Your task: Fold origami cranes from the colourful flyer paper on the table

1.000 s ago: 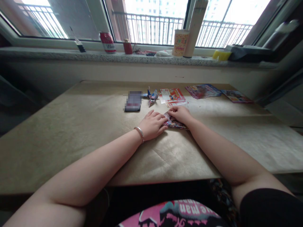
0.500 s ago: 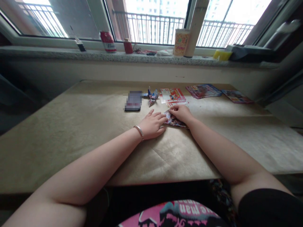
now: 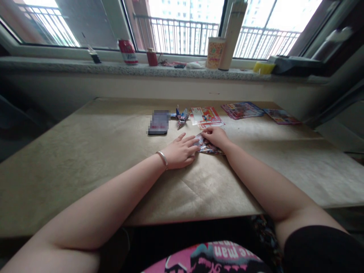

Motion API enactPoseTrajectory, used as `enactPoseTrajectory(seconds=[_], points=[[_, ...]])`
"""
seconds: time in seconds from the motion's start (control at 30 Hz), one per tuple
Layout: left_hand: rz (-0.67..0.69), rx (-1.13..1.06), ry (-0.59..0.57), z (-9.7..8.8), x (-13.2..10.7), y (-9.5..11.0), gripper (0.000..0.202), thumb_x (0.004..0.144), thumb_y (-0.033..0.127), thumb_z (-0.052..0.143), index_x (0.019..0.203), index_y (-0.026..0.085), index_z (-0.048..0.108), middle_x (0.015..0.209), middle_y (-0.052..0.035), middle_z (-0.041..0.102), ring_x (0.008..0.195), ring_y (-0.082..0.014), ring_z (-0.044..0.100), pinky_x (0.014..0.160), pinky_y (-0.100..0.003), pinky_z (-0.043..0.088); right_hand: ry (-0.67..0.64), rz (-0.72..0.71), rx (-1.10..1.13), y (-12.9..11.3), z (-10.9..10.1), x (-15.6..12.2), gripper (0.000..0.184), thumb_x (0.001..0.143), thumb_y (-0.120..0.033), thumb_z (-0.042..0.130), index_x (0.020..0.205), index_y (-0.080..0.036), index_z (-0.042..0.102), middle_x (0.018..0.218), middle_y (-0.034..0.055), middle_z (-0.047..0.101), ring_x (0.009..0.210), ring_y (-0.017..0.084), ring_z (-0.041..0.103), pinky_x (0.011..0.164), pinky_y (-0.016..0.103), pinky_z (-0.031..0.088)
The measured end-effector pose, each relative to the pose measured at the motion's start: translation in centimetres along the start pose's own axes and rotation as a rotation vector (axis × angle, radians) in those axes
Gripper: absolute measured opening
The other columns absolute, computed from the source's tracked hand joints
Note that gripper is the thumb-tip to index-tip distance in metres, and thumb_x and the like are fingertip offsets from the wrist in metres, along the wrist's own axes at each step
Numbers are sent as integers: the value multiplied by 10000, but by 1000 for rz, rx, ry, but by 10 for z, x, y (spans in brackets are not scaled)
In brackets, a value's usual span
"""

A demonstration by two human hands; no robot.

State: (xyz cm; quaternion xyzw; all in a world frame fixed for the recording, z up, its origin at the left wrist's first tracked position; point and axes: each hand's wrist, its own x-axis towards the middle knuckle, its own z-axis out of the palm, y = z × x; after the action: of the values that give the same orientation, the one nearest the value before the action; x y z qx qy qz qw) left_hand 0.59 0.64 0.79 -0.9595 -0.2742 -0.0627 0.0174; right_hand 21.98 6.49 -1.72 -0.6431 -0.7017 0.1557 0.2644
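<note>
A colourful printed paper [image 3: 209, 149], which looks folded, lies on the table in front of me, partly hidden by both hands. My left hand [image 3: 182, 152] rests flat with its fingers spread, the fingertips on the paper's left edge. Over the paper's upper part, my right hand [image 3: 216, 137] has its fingers curled in a pinch on it. Just beyond the hands sits a folded paper figure [image 3: 182, 118] with pointed tips. Left of that figure lies a dark, phone-like flat object [image 3: 159, 122], blurred by pixelation.
Red and white printed sheets [image 3: 209, 115] lie beyond my right hand. Farther right are a stack of colourful printed sheets [image 3: 241, 110] and another small pile [image 3: 281, 116]. The windowsill [image 3: 108, 68] behind the table [image 3: 85, 163] holds a can [image 3: 127, 52] and a patterned cup [image 3: 215, 53].
The view has shifted slightly. My left hand stays flat by the paper's left edge, and my right hand keeps its pinch with little visible movement.
</note>
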Motion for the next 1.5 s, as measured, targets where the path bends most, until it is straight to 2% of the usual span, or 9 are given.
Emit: enactPoseTrajectory(seconds=[0.23, 0.57, 0.8, 1.07, 1.13, 1.2, 1.27, 1.33, 1.5], points=[[36, -62, -31, -8, -1, 0, 349, 923, 364, 482, 1201, 185, 595, 1292, -117, 603, 1235, -261, 527, 1165, -516, 218, -2, 8, -24, -1, -2, -1, 257, 796, -390, 627, 919, -210, 763, 753, 17, 713, 656, 150, 587, 613, 259, 384], [43, -101, -60, -10, -3, -6, 332, 941, 351, 462, 1228, 252, 593, 1374, -45, 572, 1332, -237, 440, 1192, -533, 100, -27, 15, -27, 0, -2, 0, 265, 812, -408, 626, 941, -219, 761, 771, 16, 723, 672, 154, 600, 611, 262, 385], [0, -137, -115, -9, -3, -8, 346, 946, 363, 451, 1260, 285, 574, 1415, -32, 536, 1345, -241, 425, 1164, -547, 198, -33, 14, -31, 0, -3, 0, 245, 805, -402, 637, 908, -216, 759, 777, 12, 719, 682, 149, 590, 610, 259, 375], [23, -121, -104, -10, -2, -10, 372, 927, 333, 478, 1272, 253, 594, 1410, -33, 540, 1320, -246, 459, 1118, -408, 344, -71, -3, 159, 0, -10, 0, 228, 772, -314, 683, 934, -160, 723, 786, 22, 702, 674, 132, 593, 626, 239, 428], [32, -118, -97, -9, -2, -11, 375, 925, 331, 484, 1276, 253, 592, 1411, -29, 540, 1322, -243, 458, 1121, -401, 343, -134, -72, 203, 0, -18, -5, 197, 769, -295, 682, 899, -150, 716, 815, 33, 705, 679, 134, 593, 637, 248, 448], [38, -114, -89, -8, -2, -12, 375, 925, 332, 489, 1278, 257, 590, 1409, -29, 541, 1321, -237, 459, 1121, -395, 343, -184, -260, 153, -2, -28, -13, 121, 753, -276, 695, 805, -171, 725, 843, 37, 708, 775, 156, 605, 712, 270, 461], [47, -111, -80, -7, -3, -12, 372, 927, 337, 492, 1277, 259, 590, 1402, -31, 547, 1311, -230, 469, 1117, -386, 347, -284, -504, 70, -4, -36, -22, 127, 745, -303, 725, 811, -197, 748, 898, 46, 708, 888, 182, 609, 823, 306, 455], [58, -107, -64, -5, -4, -13, 369, 929, 344, 489, 1276, 262, 588, 1387, -34, 559, 1297, -225, 482, 1110, -383, 351, -334, -633, -33, -7, -41, -30, 147, 723, -312, 760, 842, -227, 765, 925, 46, 709, 930, 201, 595, 889, 343, 433], [19, -46, -3, 0, -8, -12, 423, 936, 385, 479, 1333, 254, 540, 1410, -52, 539, 1316, -255, 453, 1117, -458, 318, -202, -759, -218, -12, -39, -36, 120, 815, -299, 684, 882, -253, 772, 920, 47, 717, 953, 220, 576, 918, 373, 406]])
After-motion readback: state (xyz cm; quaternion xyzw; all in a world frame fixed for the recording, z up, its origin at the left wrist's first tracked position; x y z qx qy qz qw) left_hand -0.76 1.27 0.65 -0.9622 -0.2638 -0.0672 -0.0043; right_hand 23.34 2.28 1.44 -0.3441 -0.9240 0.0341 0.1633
